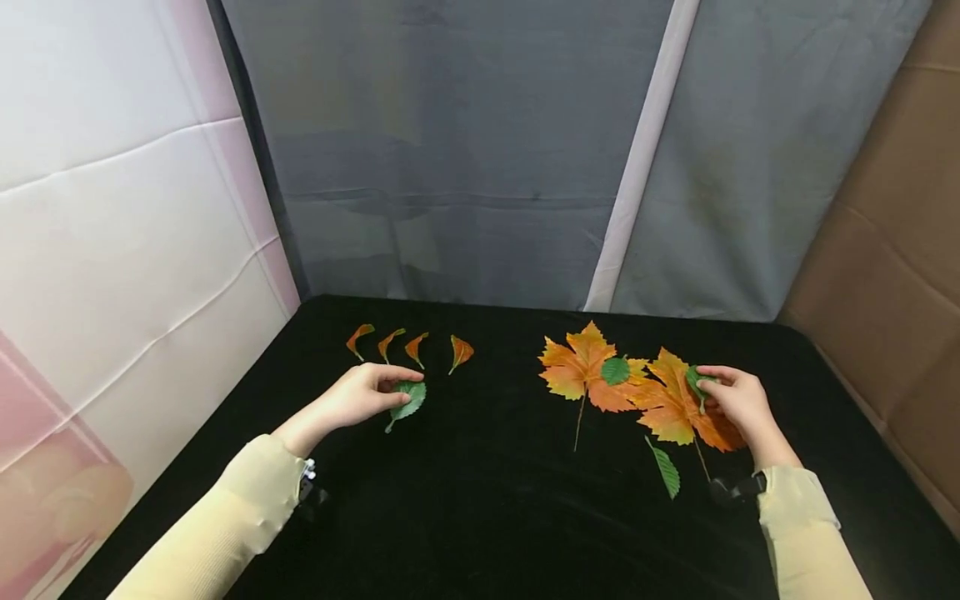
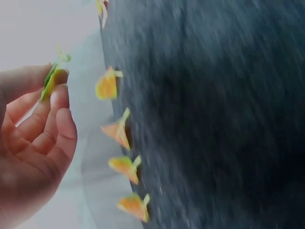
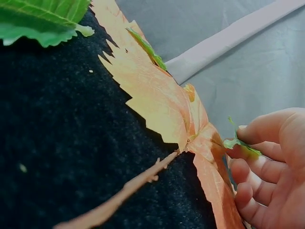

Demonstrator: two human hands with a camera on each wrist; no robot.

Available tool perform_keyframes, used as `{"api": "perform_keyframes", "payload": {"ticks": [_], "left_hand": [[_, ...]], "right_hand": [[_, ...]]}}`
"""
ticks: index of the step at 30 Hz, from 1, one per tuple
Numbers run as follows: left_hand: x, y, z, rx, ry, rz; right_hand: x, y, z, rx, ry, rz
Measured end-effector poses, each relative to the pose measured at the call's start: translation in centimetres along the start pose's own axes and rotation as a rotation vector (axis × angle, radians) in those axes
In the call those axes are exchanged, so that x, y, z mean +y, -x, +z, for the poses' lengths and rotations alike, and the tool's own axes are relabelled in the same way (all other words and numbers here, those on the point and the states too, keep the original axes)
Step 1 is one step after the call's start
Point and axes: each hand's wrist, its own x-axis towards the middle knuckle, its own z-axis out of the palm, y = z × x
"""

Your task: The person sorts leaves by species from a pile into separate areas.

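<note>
My left hand (image 1: pixel 366 395) pinches a small green leaf (image 1: pixel 409 398) between thumb and fingers, its stem pointing down. Just beyond it, several small curled orange leaves (image 1: pixel 461 352) lie in a row on the black cloth. On the right, my right hand (image 1: pixel 744 407) holds another green leaf (image 3: pixel 244 147) by thumb and fingertips, over the right-hand orange maple leaf (image 1: pixel 667 410). That maple leaf overlaps a second maple leaf (image 1: pixel 567 367), which has a round green leaf (image 1: pixel 615 371) lying on it. A loose green leaf (image 1: pixel 666 472) rests on the cloth near the maple stems.
A black cloth (image 1: pixel 480 500) covers the table. Grey curtains (image 1: pixel 450 167) with a pale strip (image 1: pixel 637 167) hang behind it. At the left stands a white and pink panel (image 1: pixel 135 208), at the right a brown one (image 1: pixel 892 292).
</note>
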Motion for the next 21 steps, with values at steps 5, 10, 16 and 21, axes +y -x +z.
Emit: {"api": "perform_keyframes", "payload": {"ticks": [5,10,16,21], "left_hand": [[-1.6,0.9,-0.9,-0.015,-0.033,-0.036],[-3.0,1.8,-1.7,-0.037,-0.043,-0.058],[-5.0,2.6,-3.3,-0.004,-0.06,-0.099],[-6.9,3.2,-4.3,-0.015,-0.04,-0.156]], "right_hand": [[-0.1,0.5,-0.1,-0.036,0.016,-0.013],[-0.4,0.7,-0.1,-0.055,0.045,-0.051],[-1.5,1.0,-0.1,-0.05,0.083,-0.089],[-2.9,1.5,0.2,-0.035,0.118,-0.132]]}}
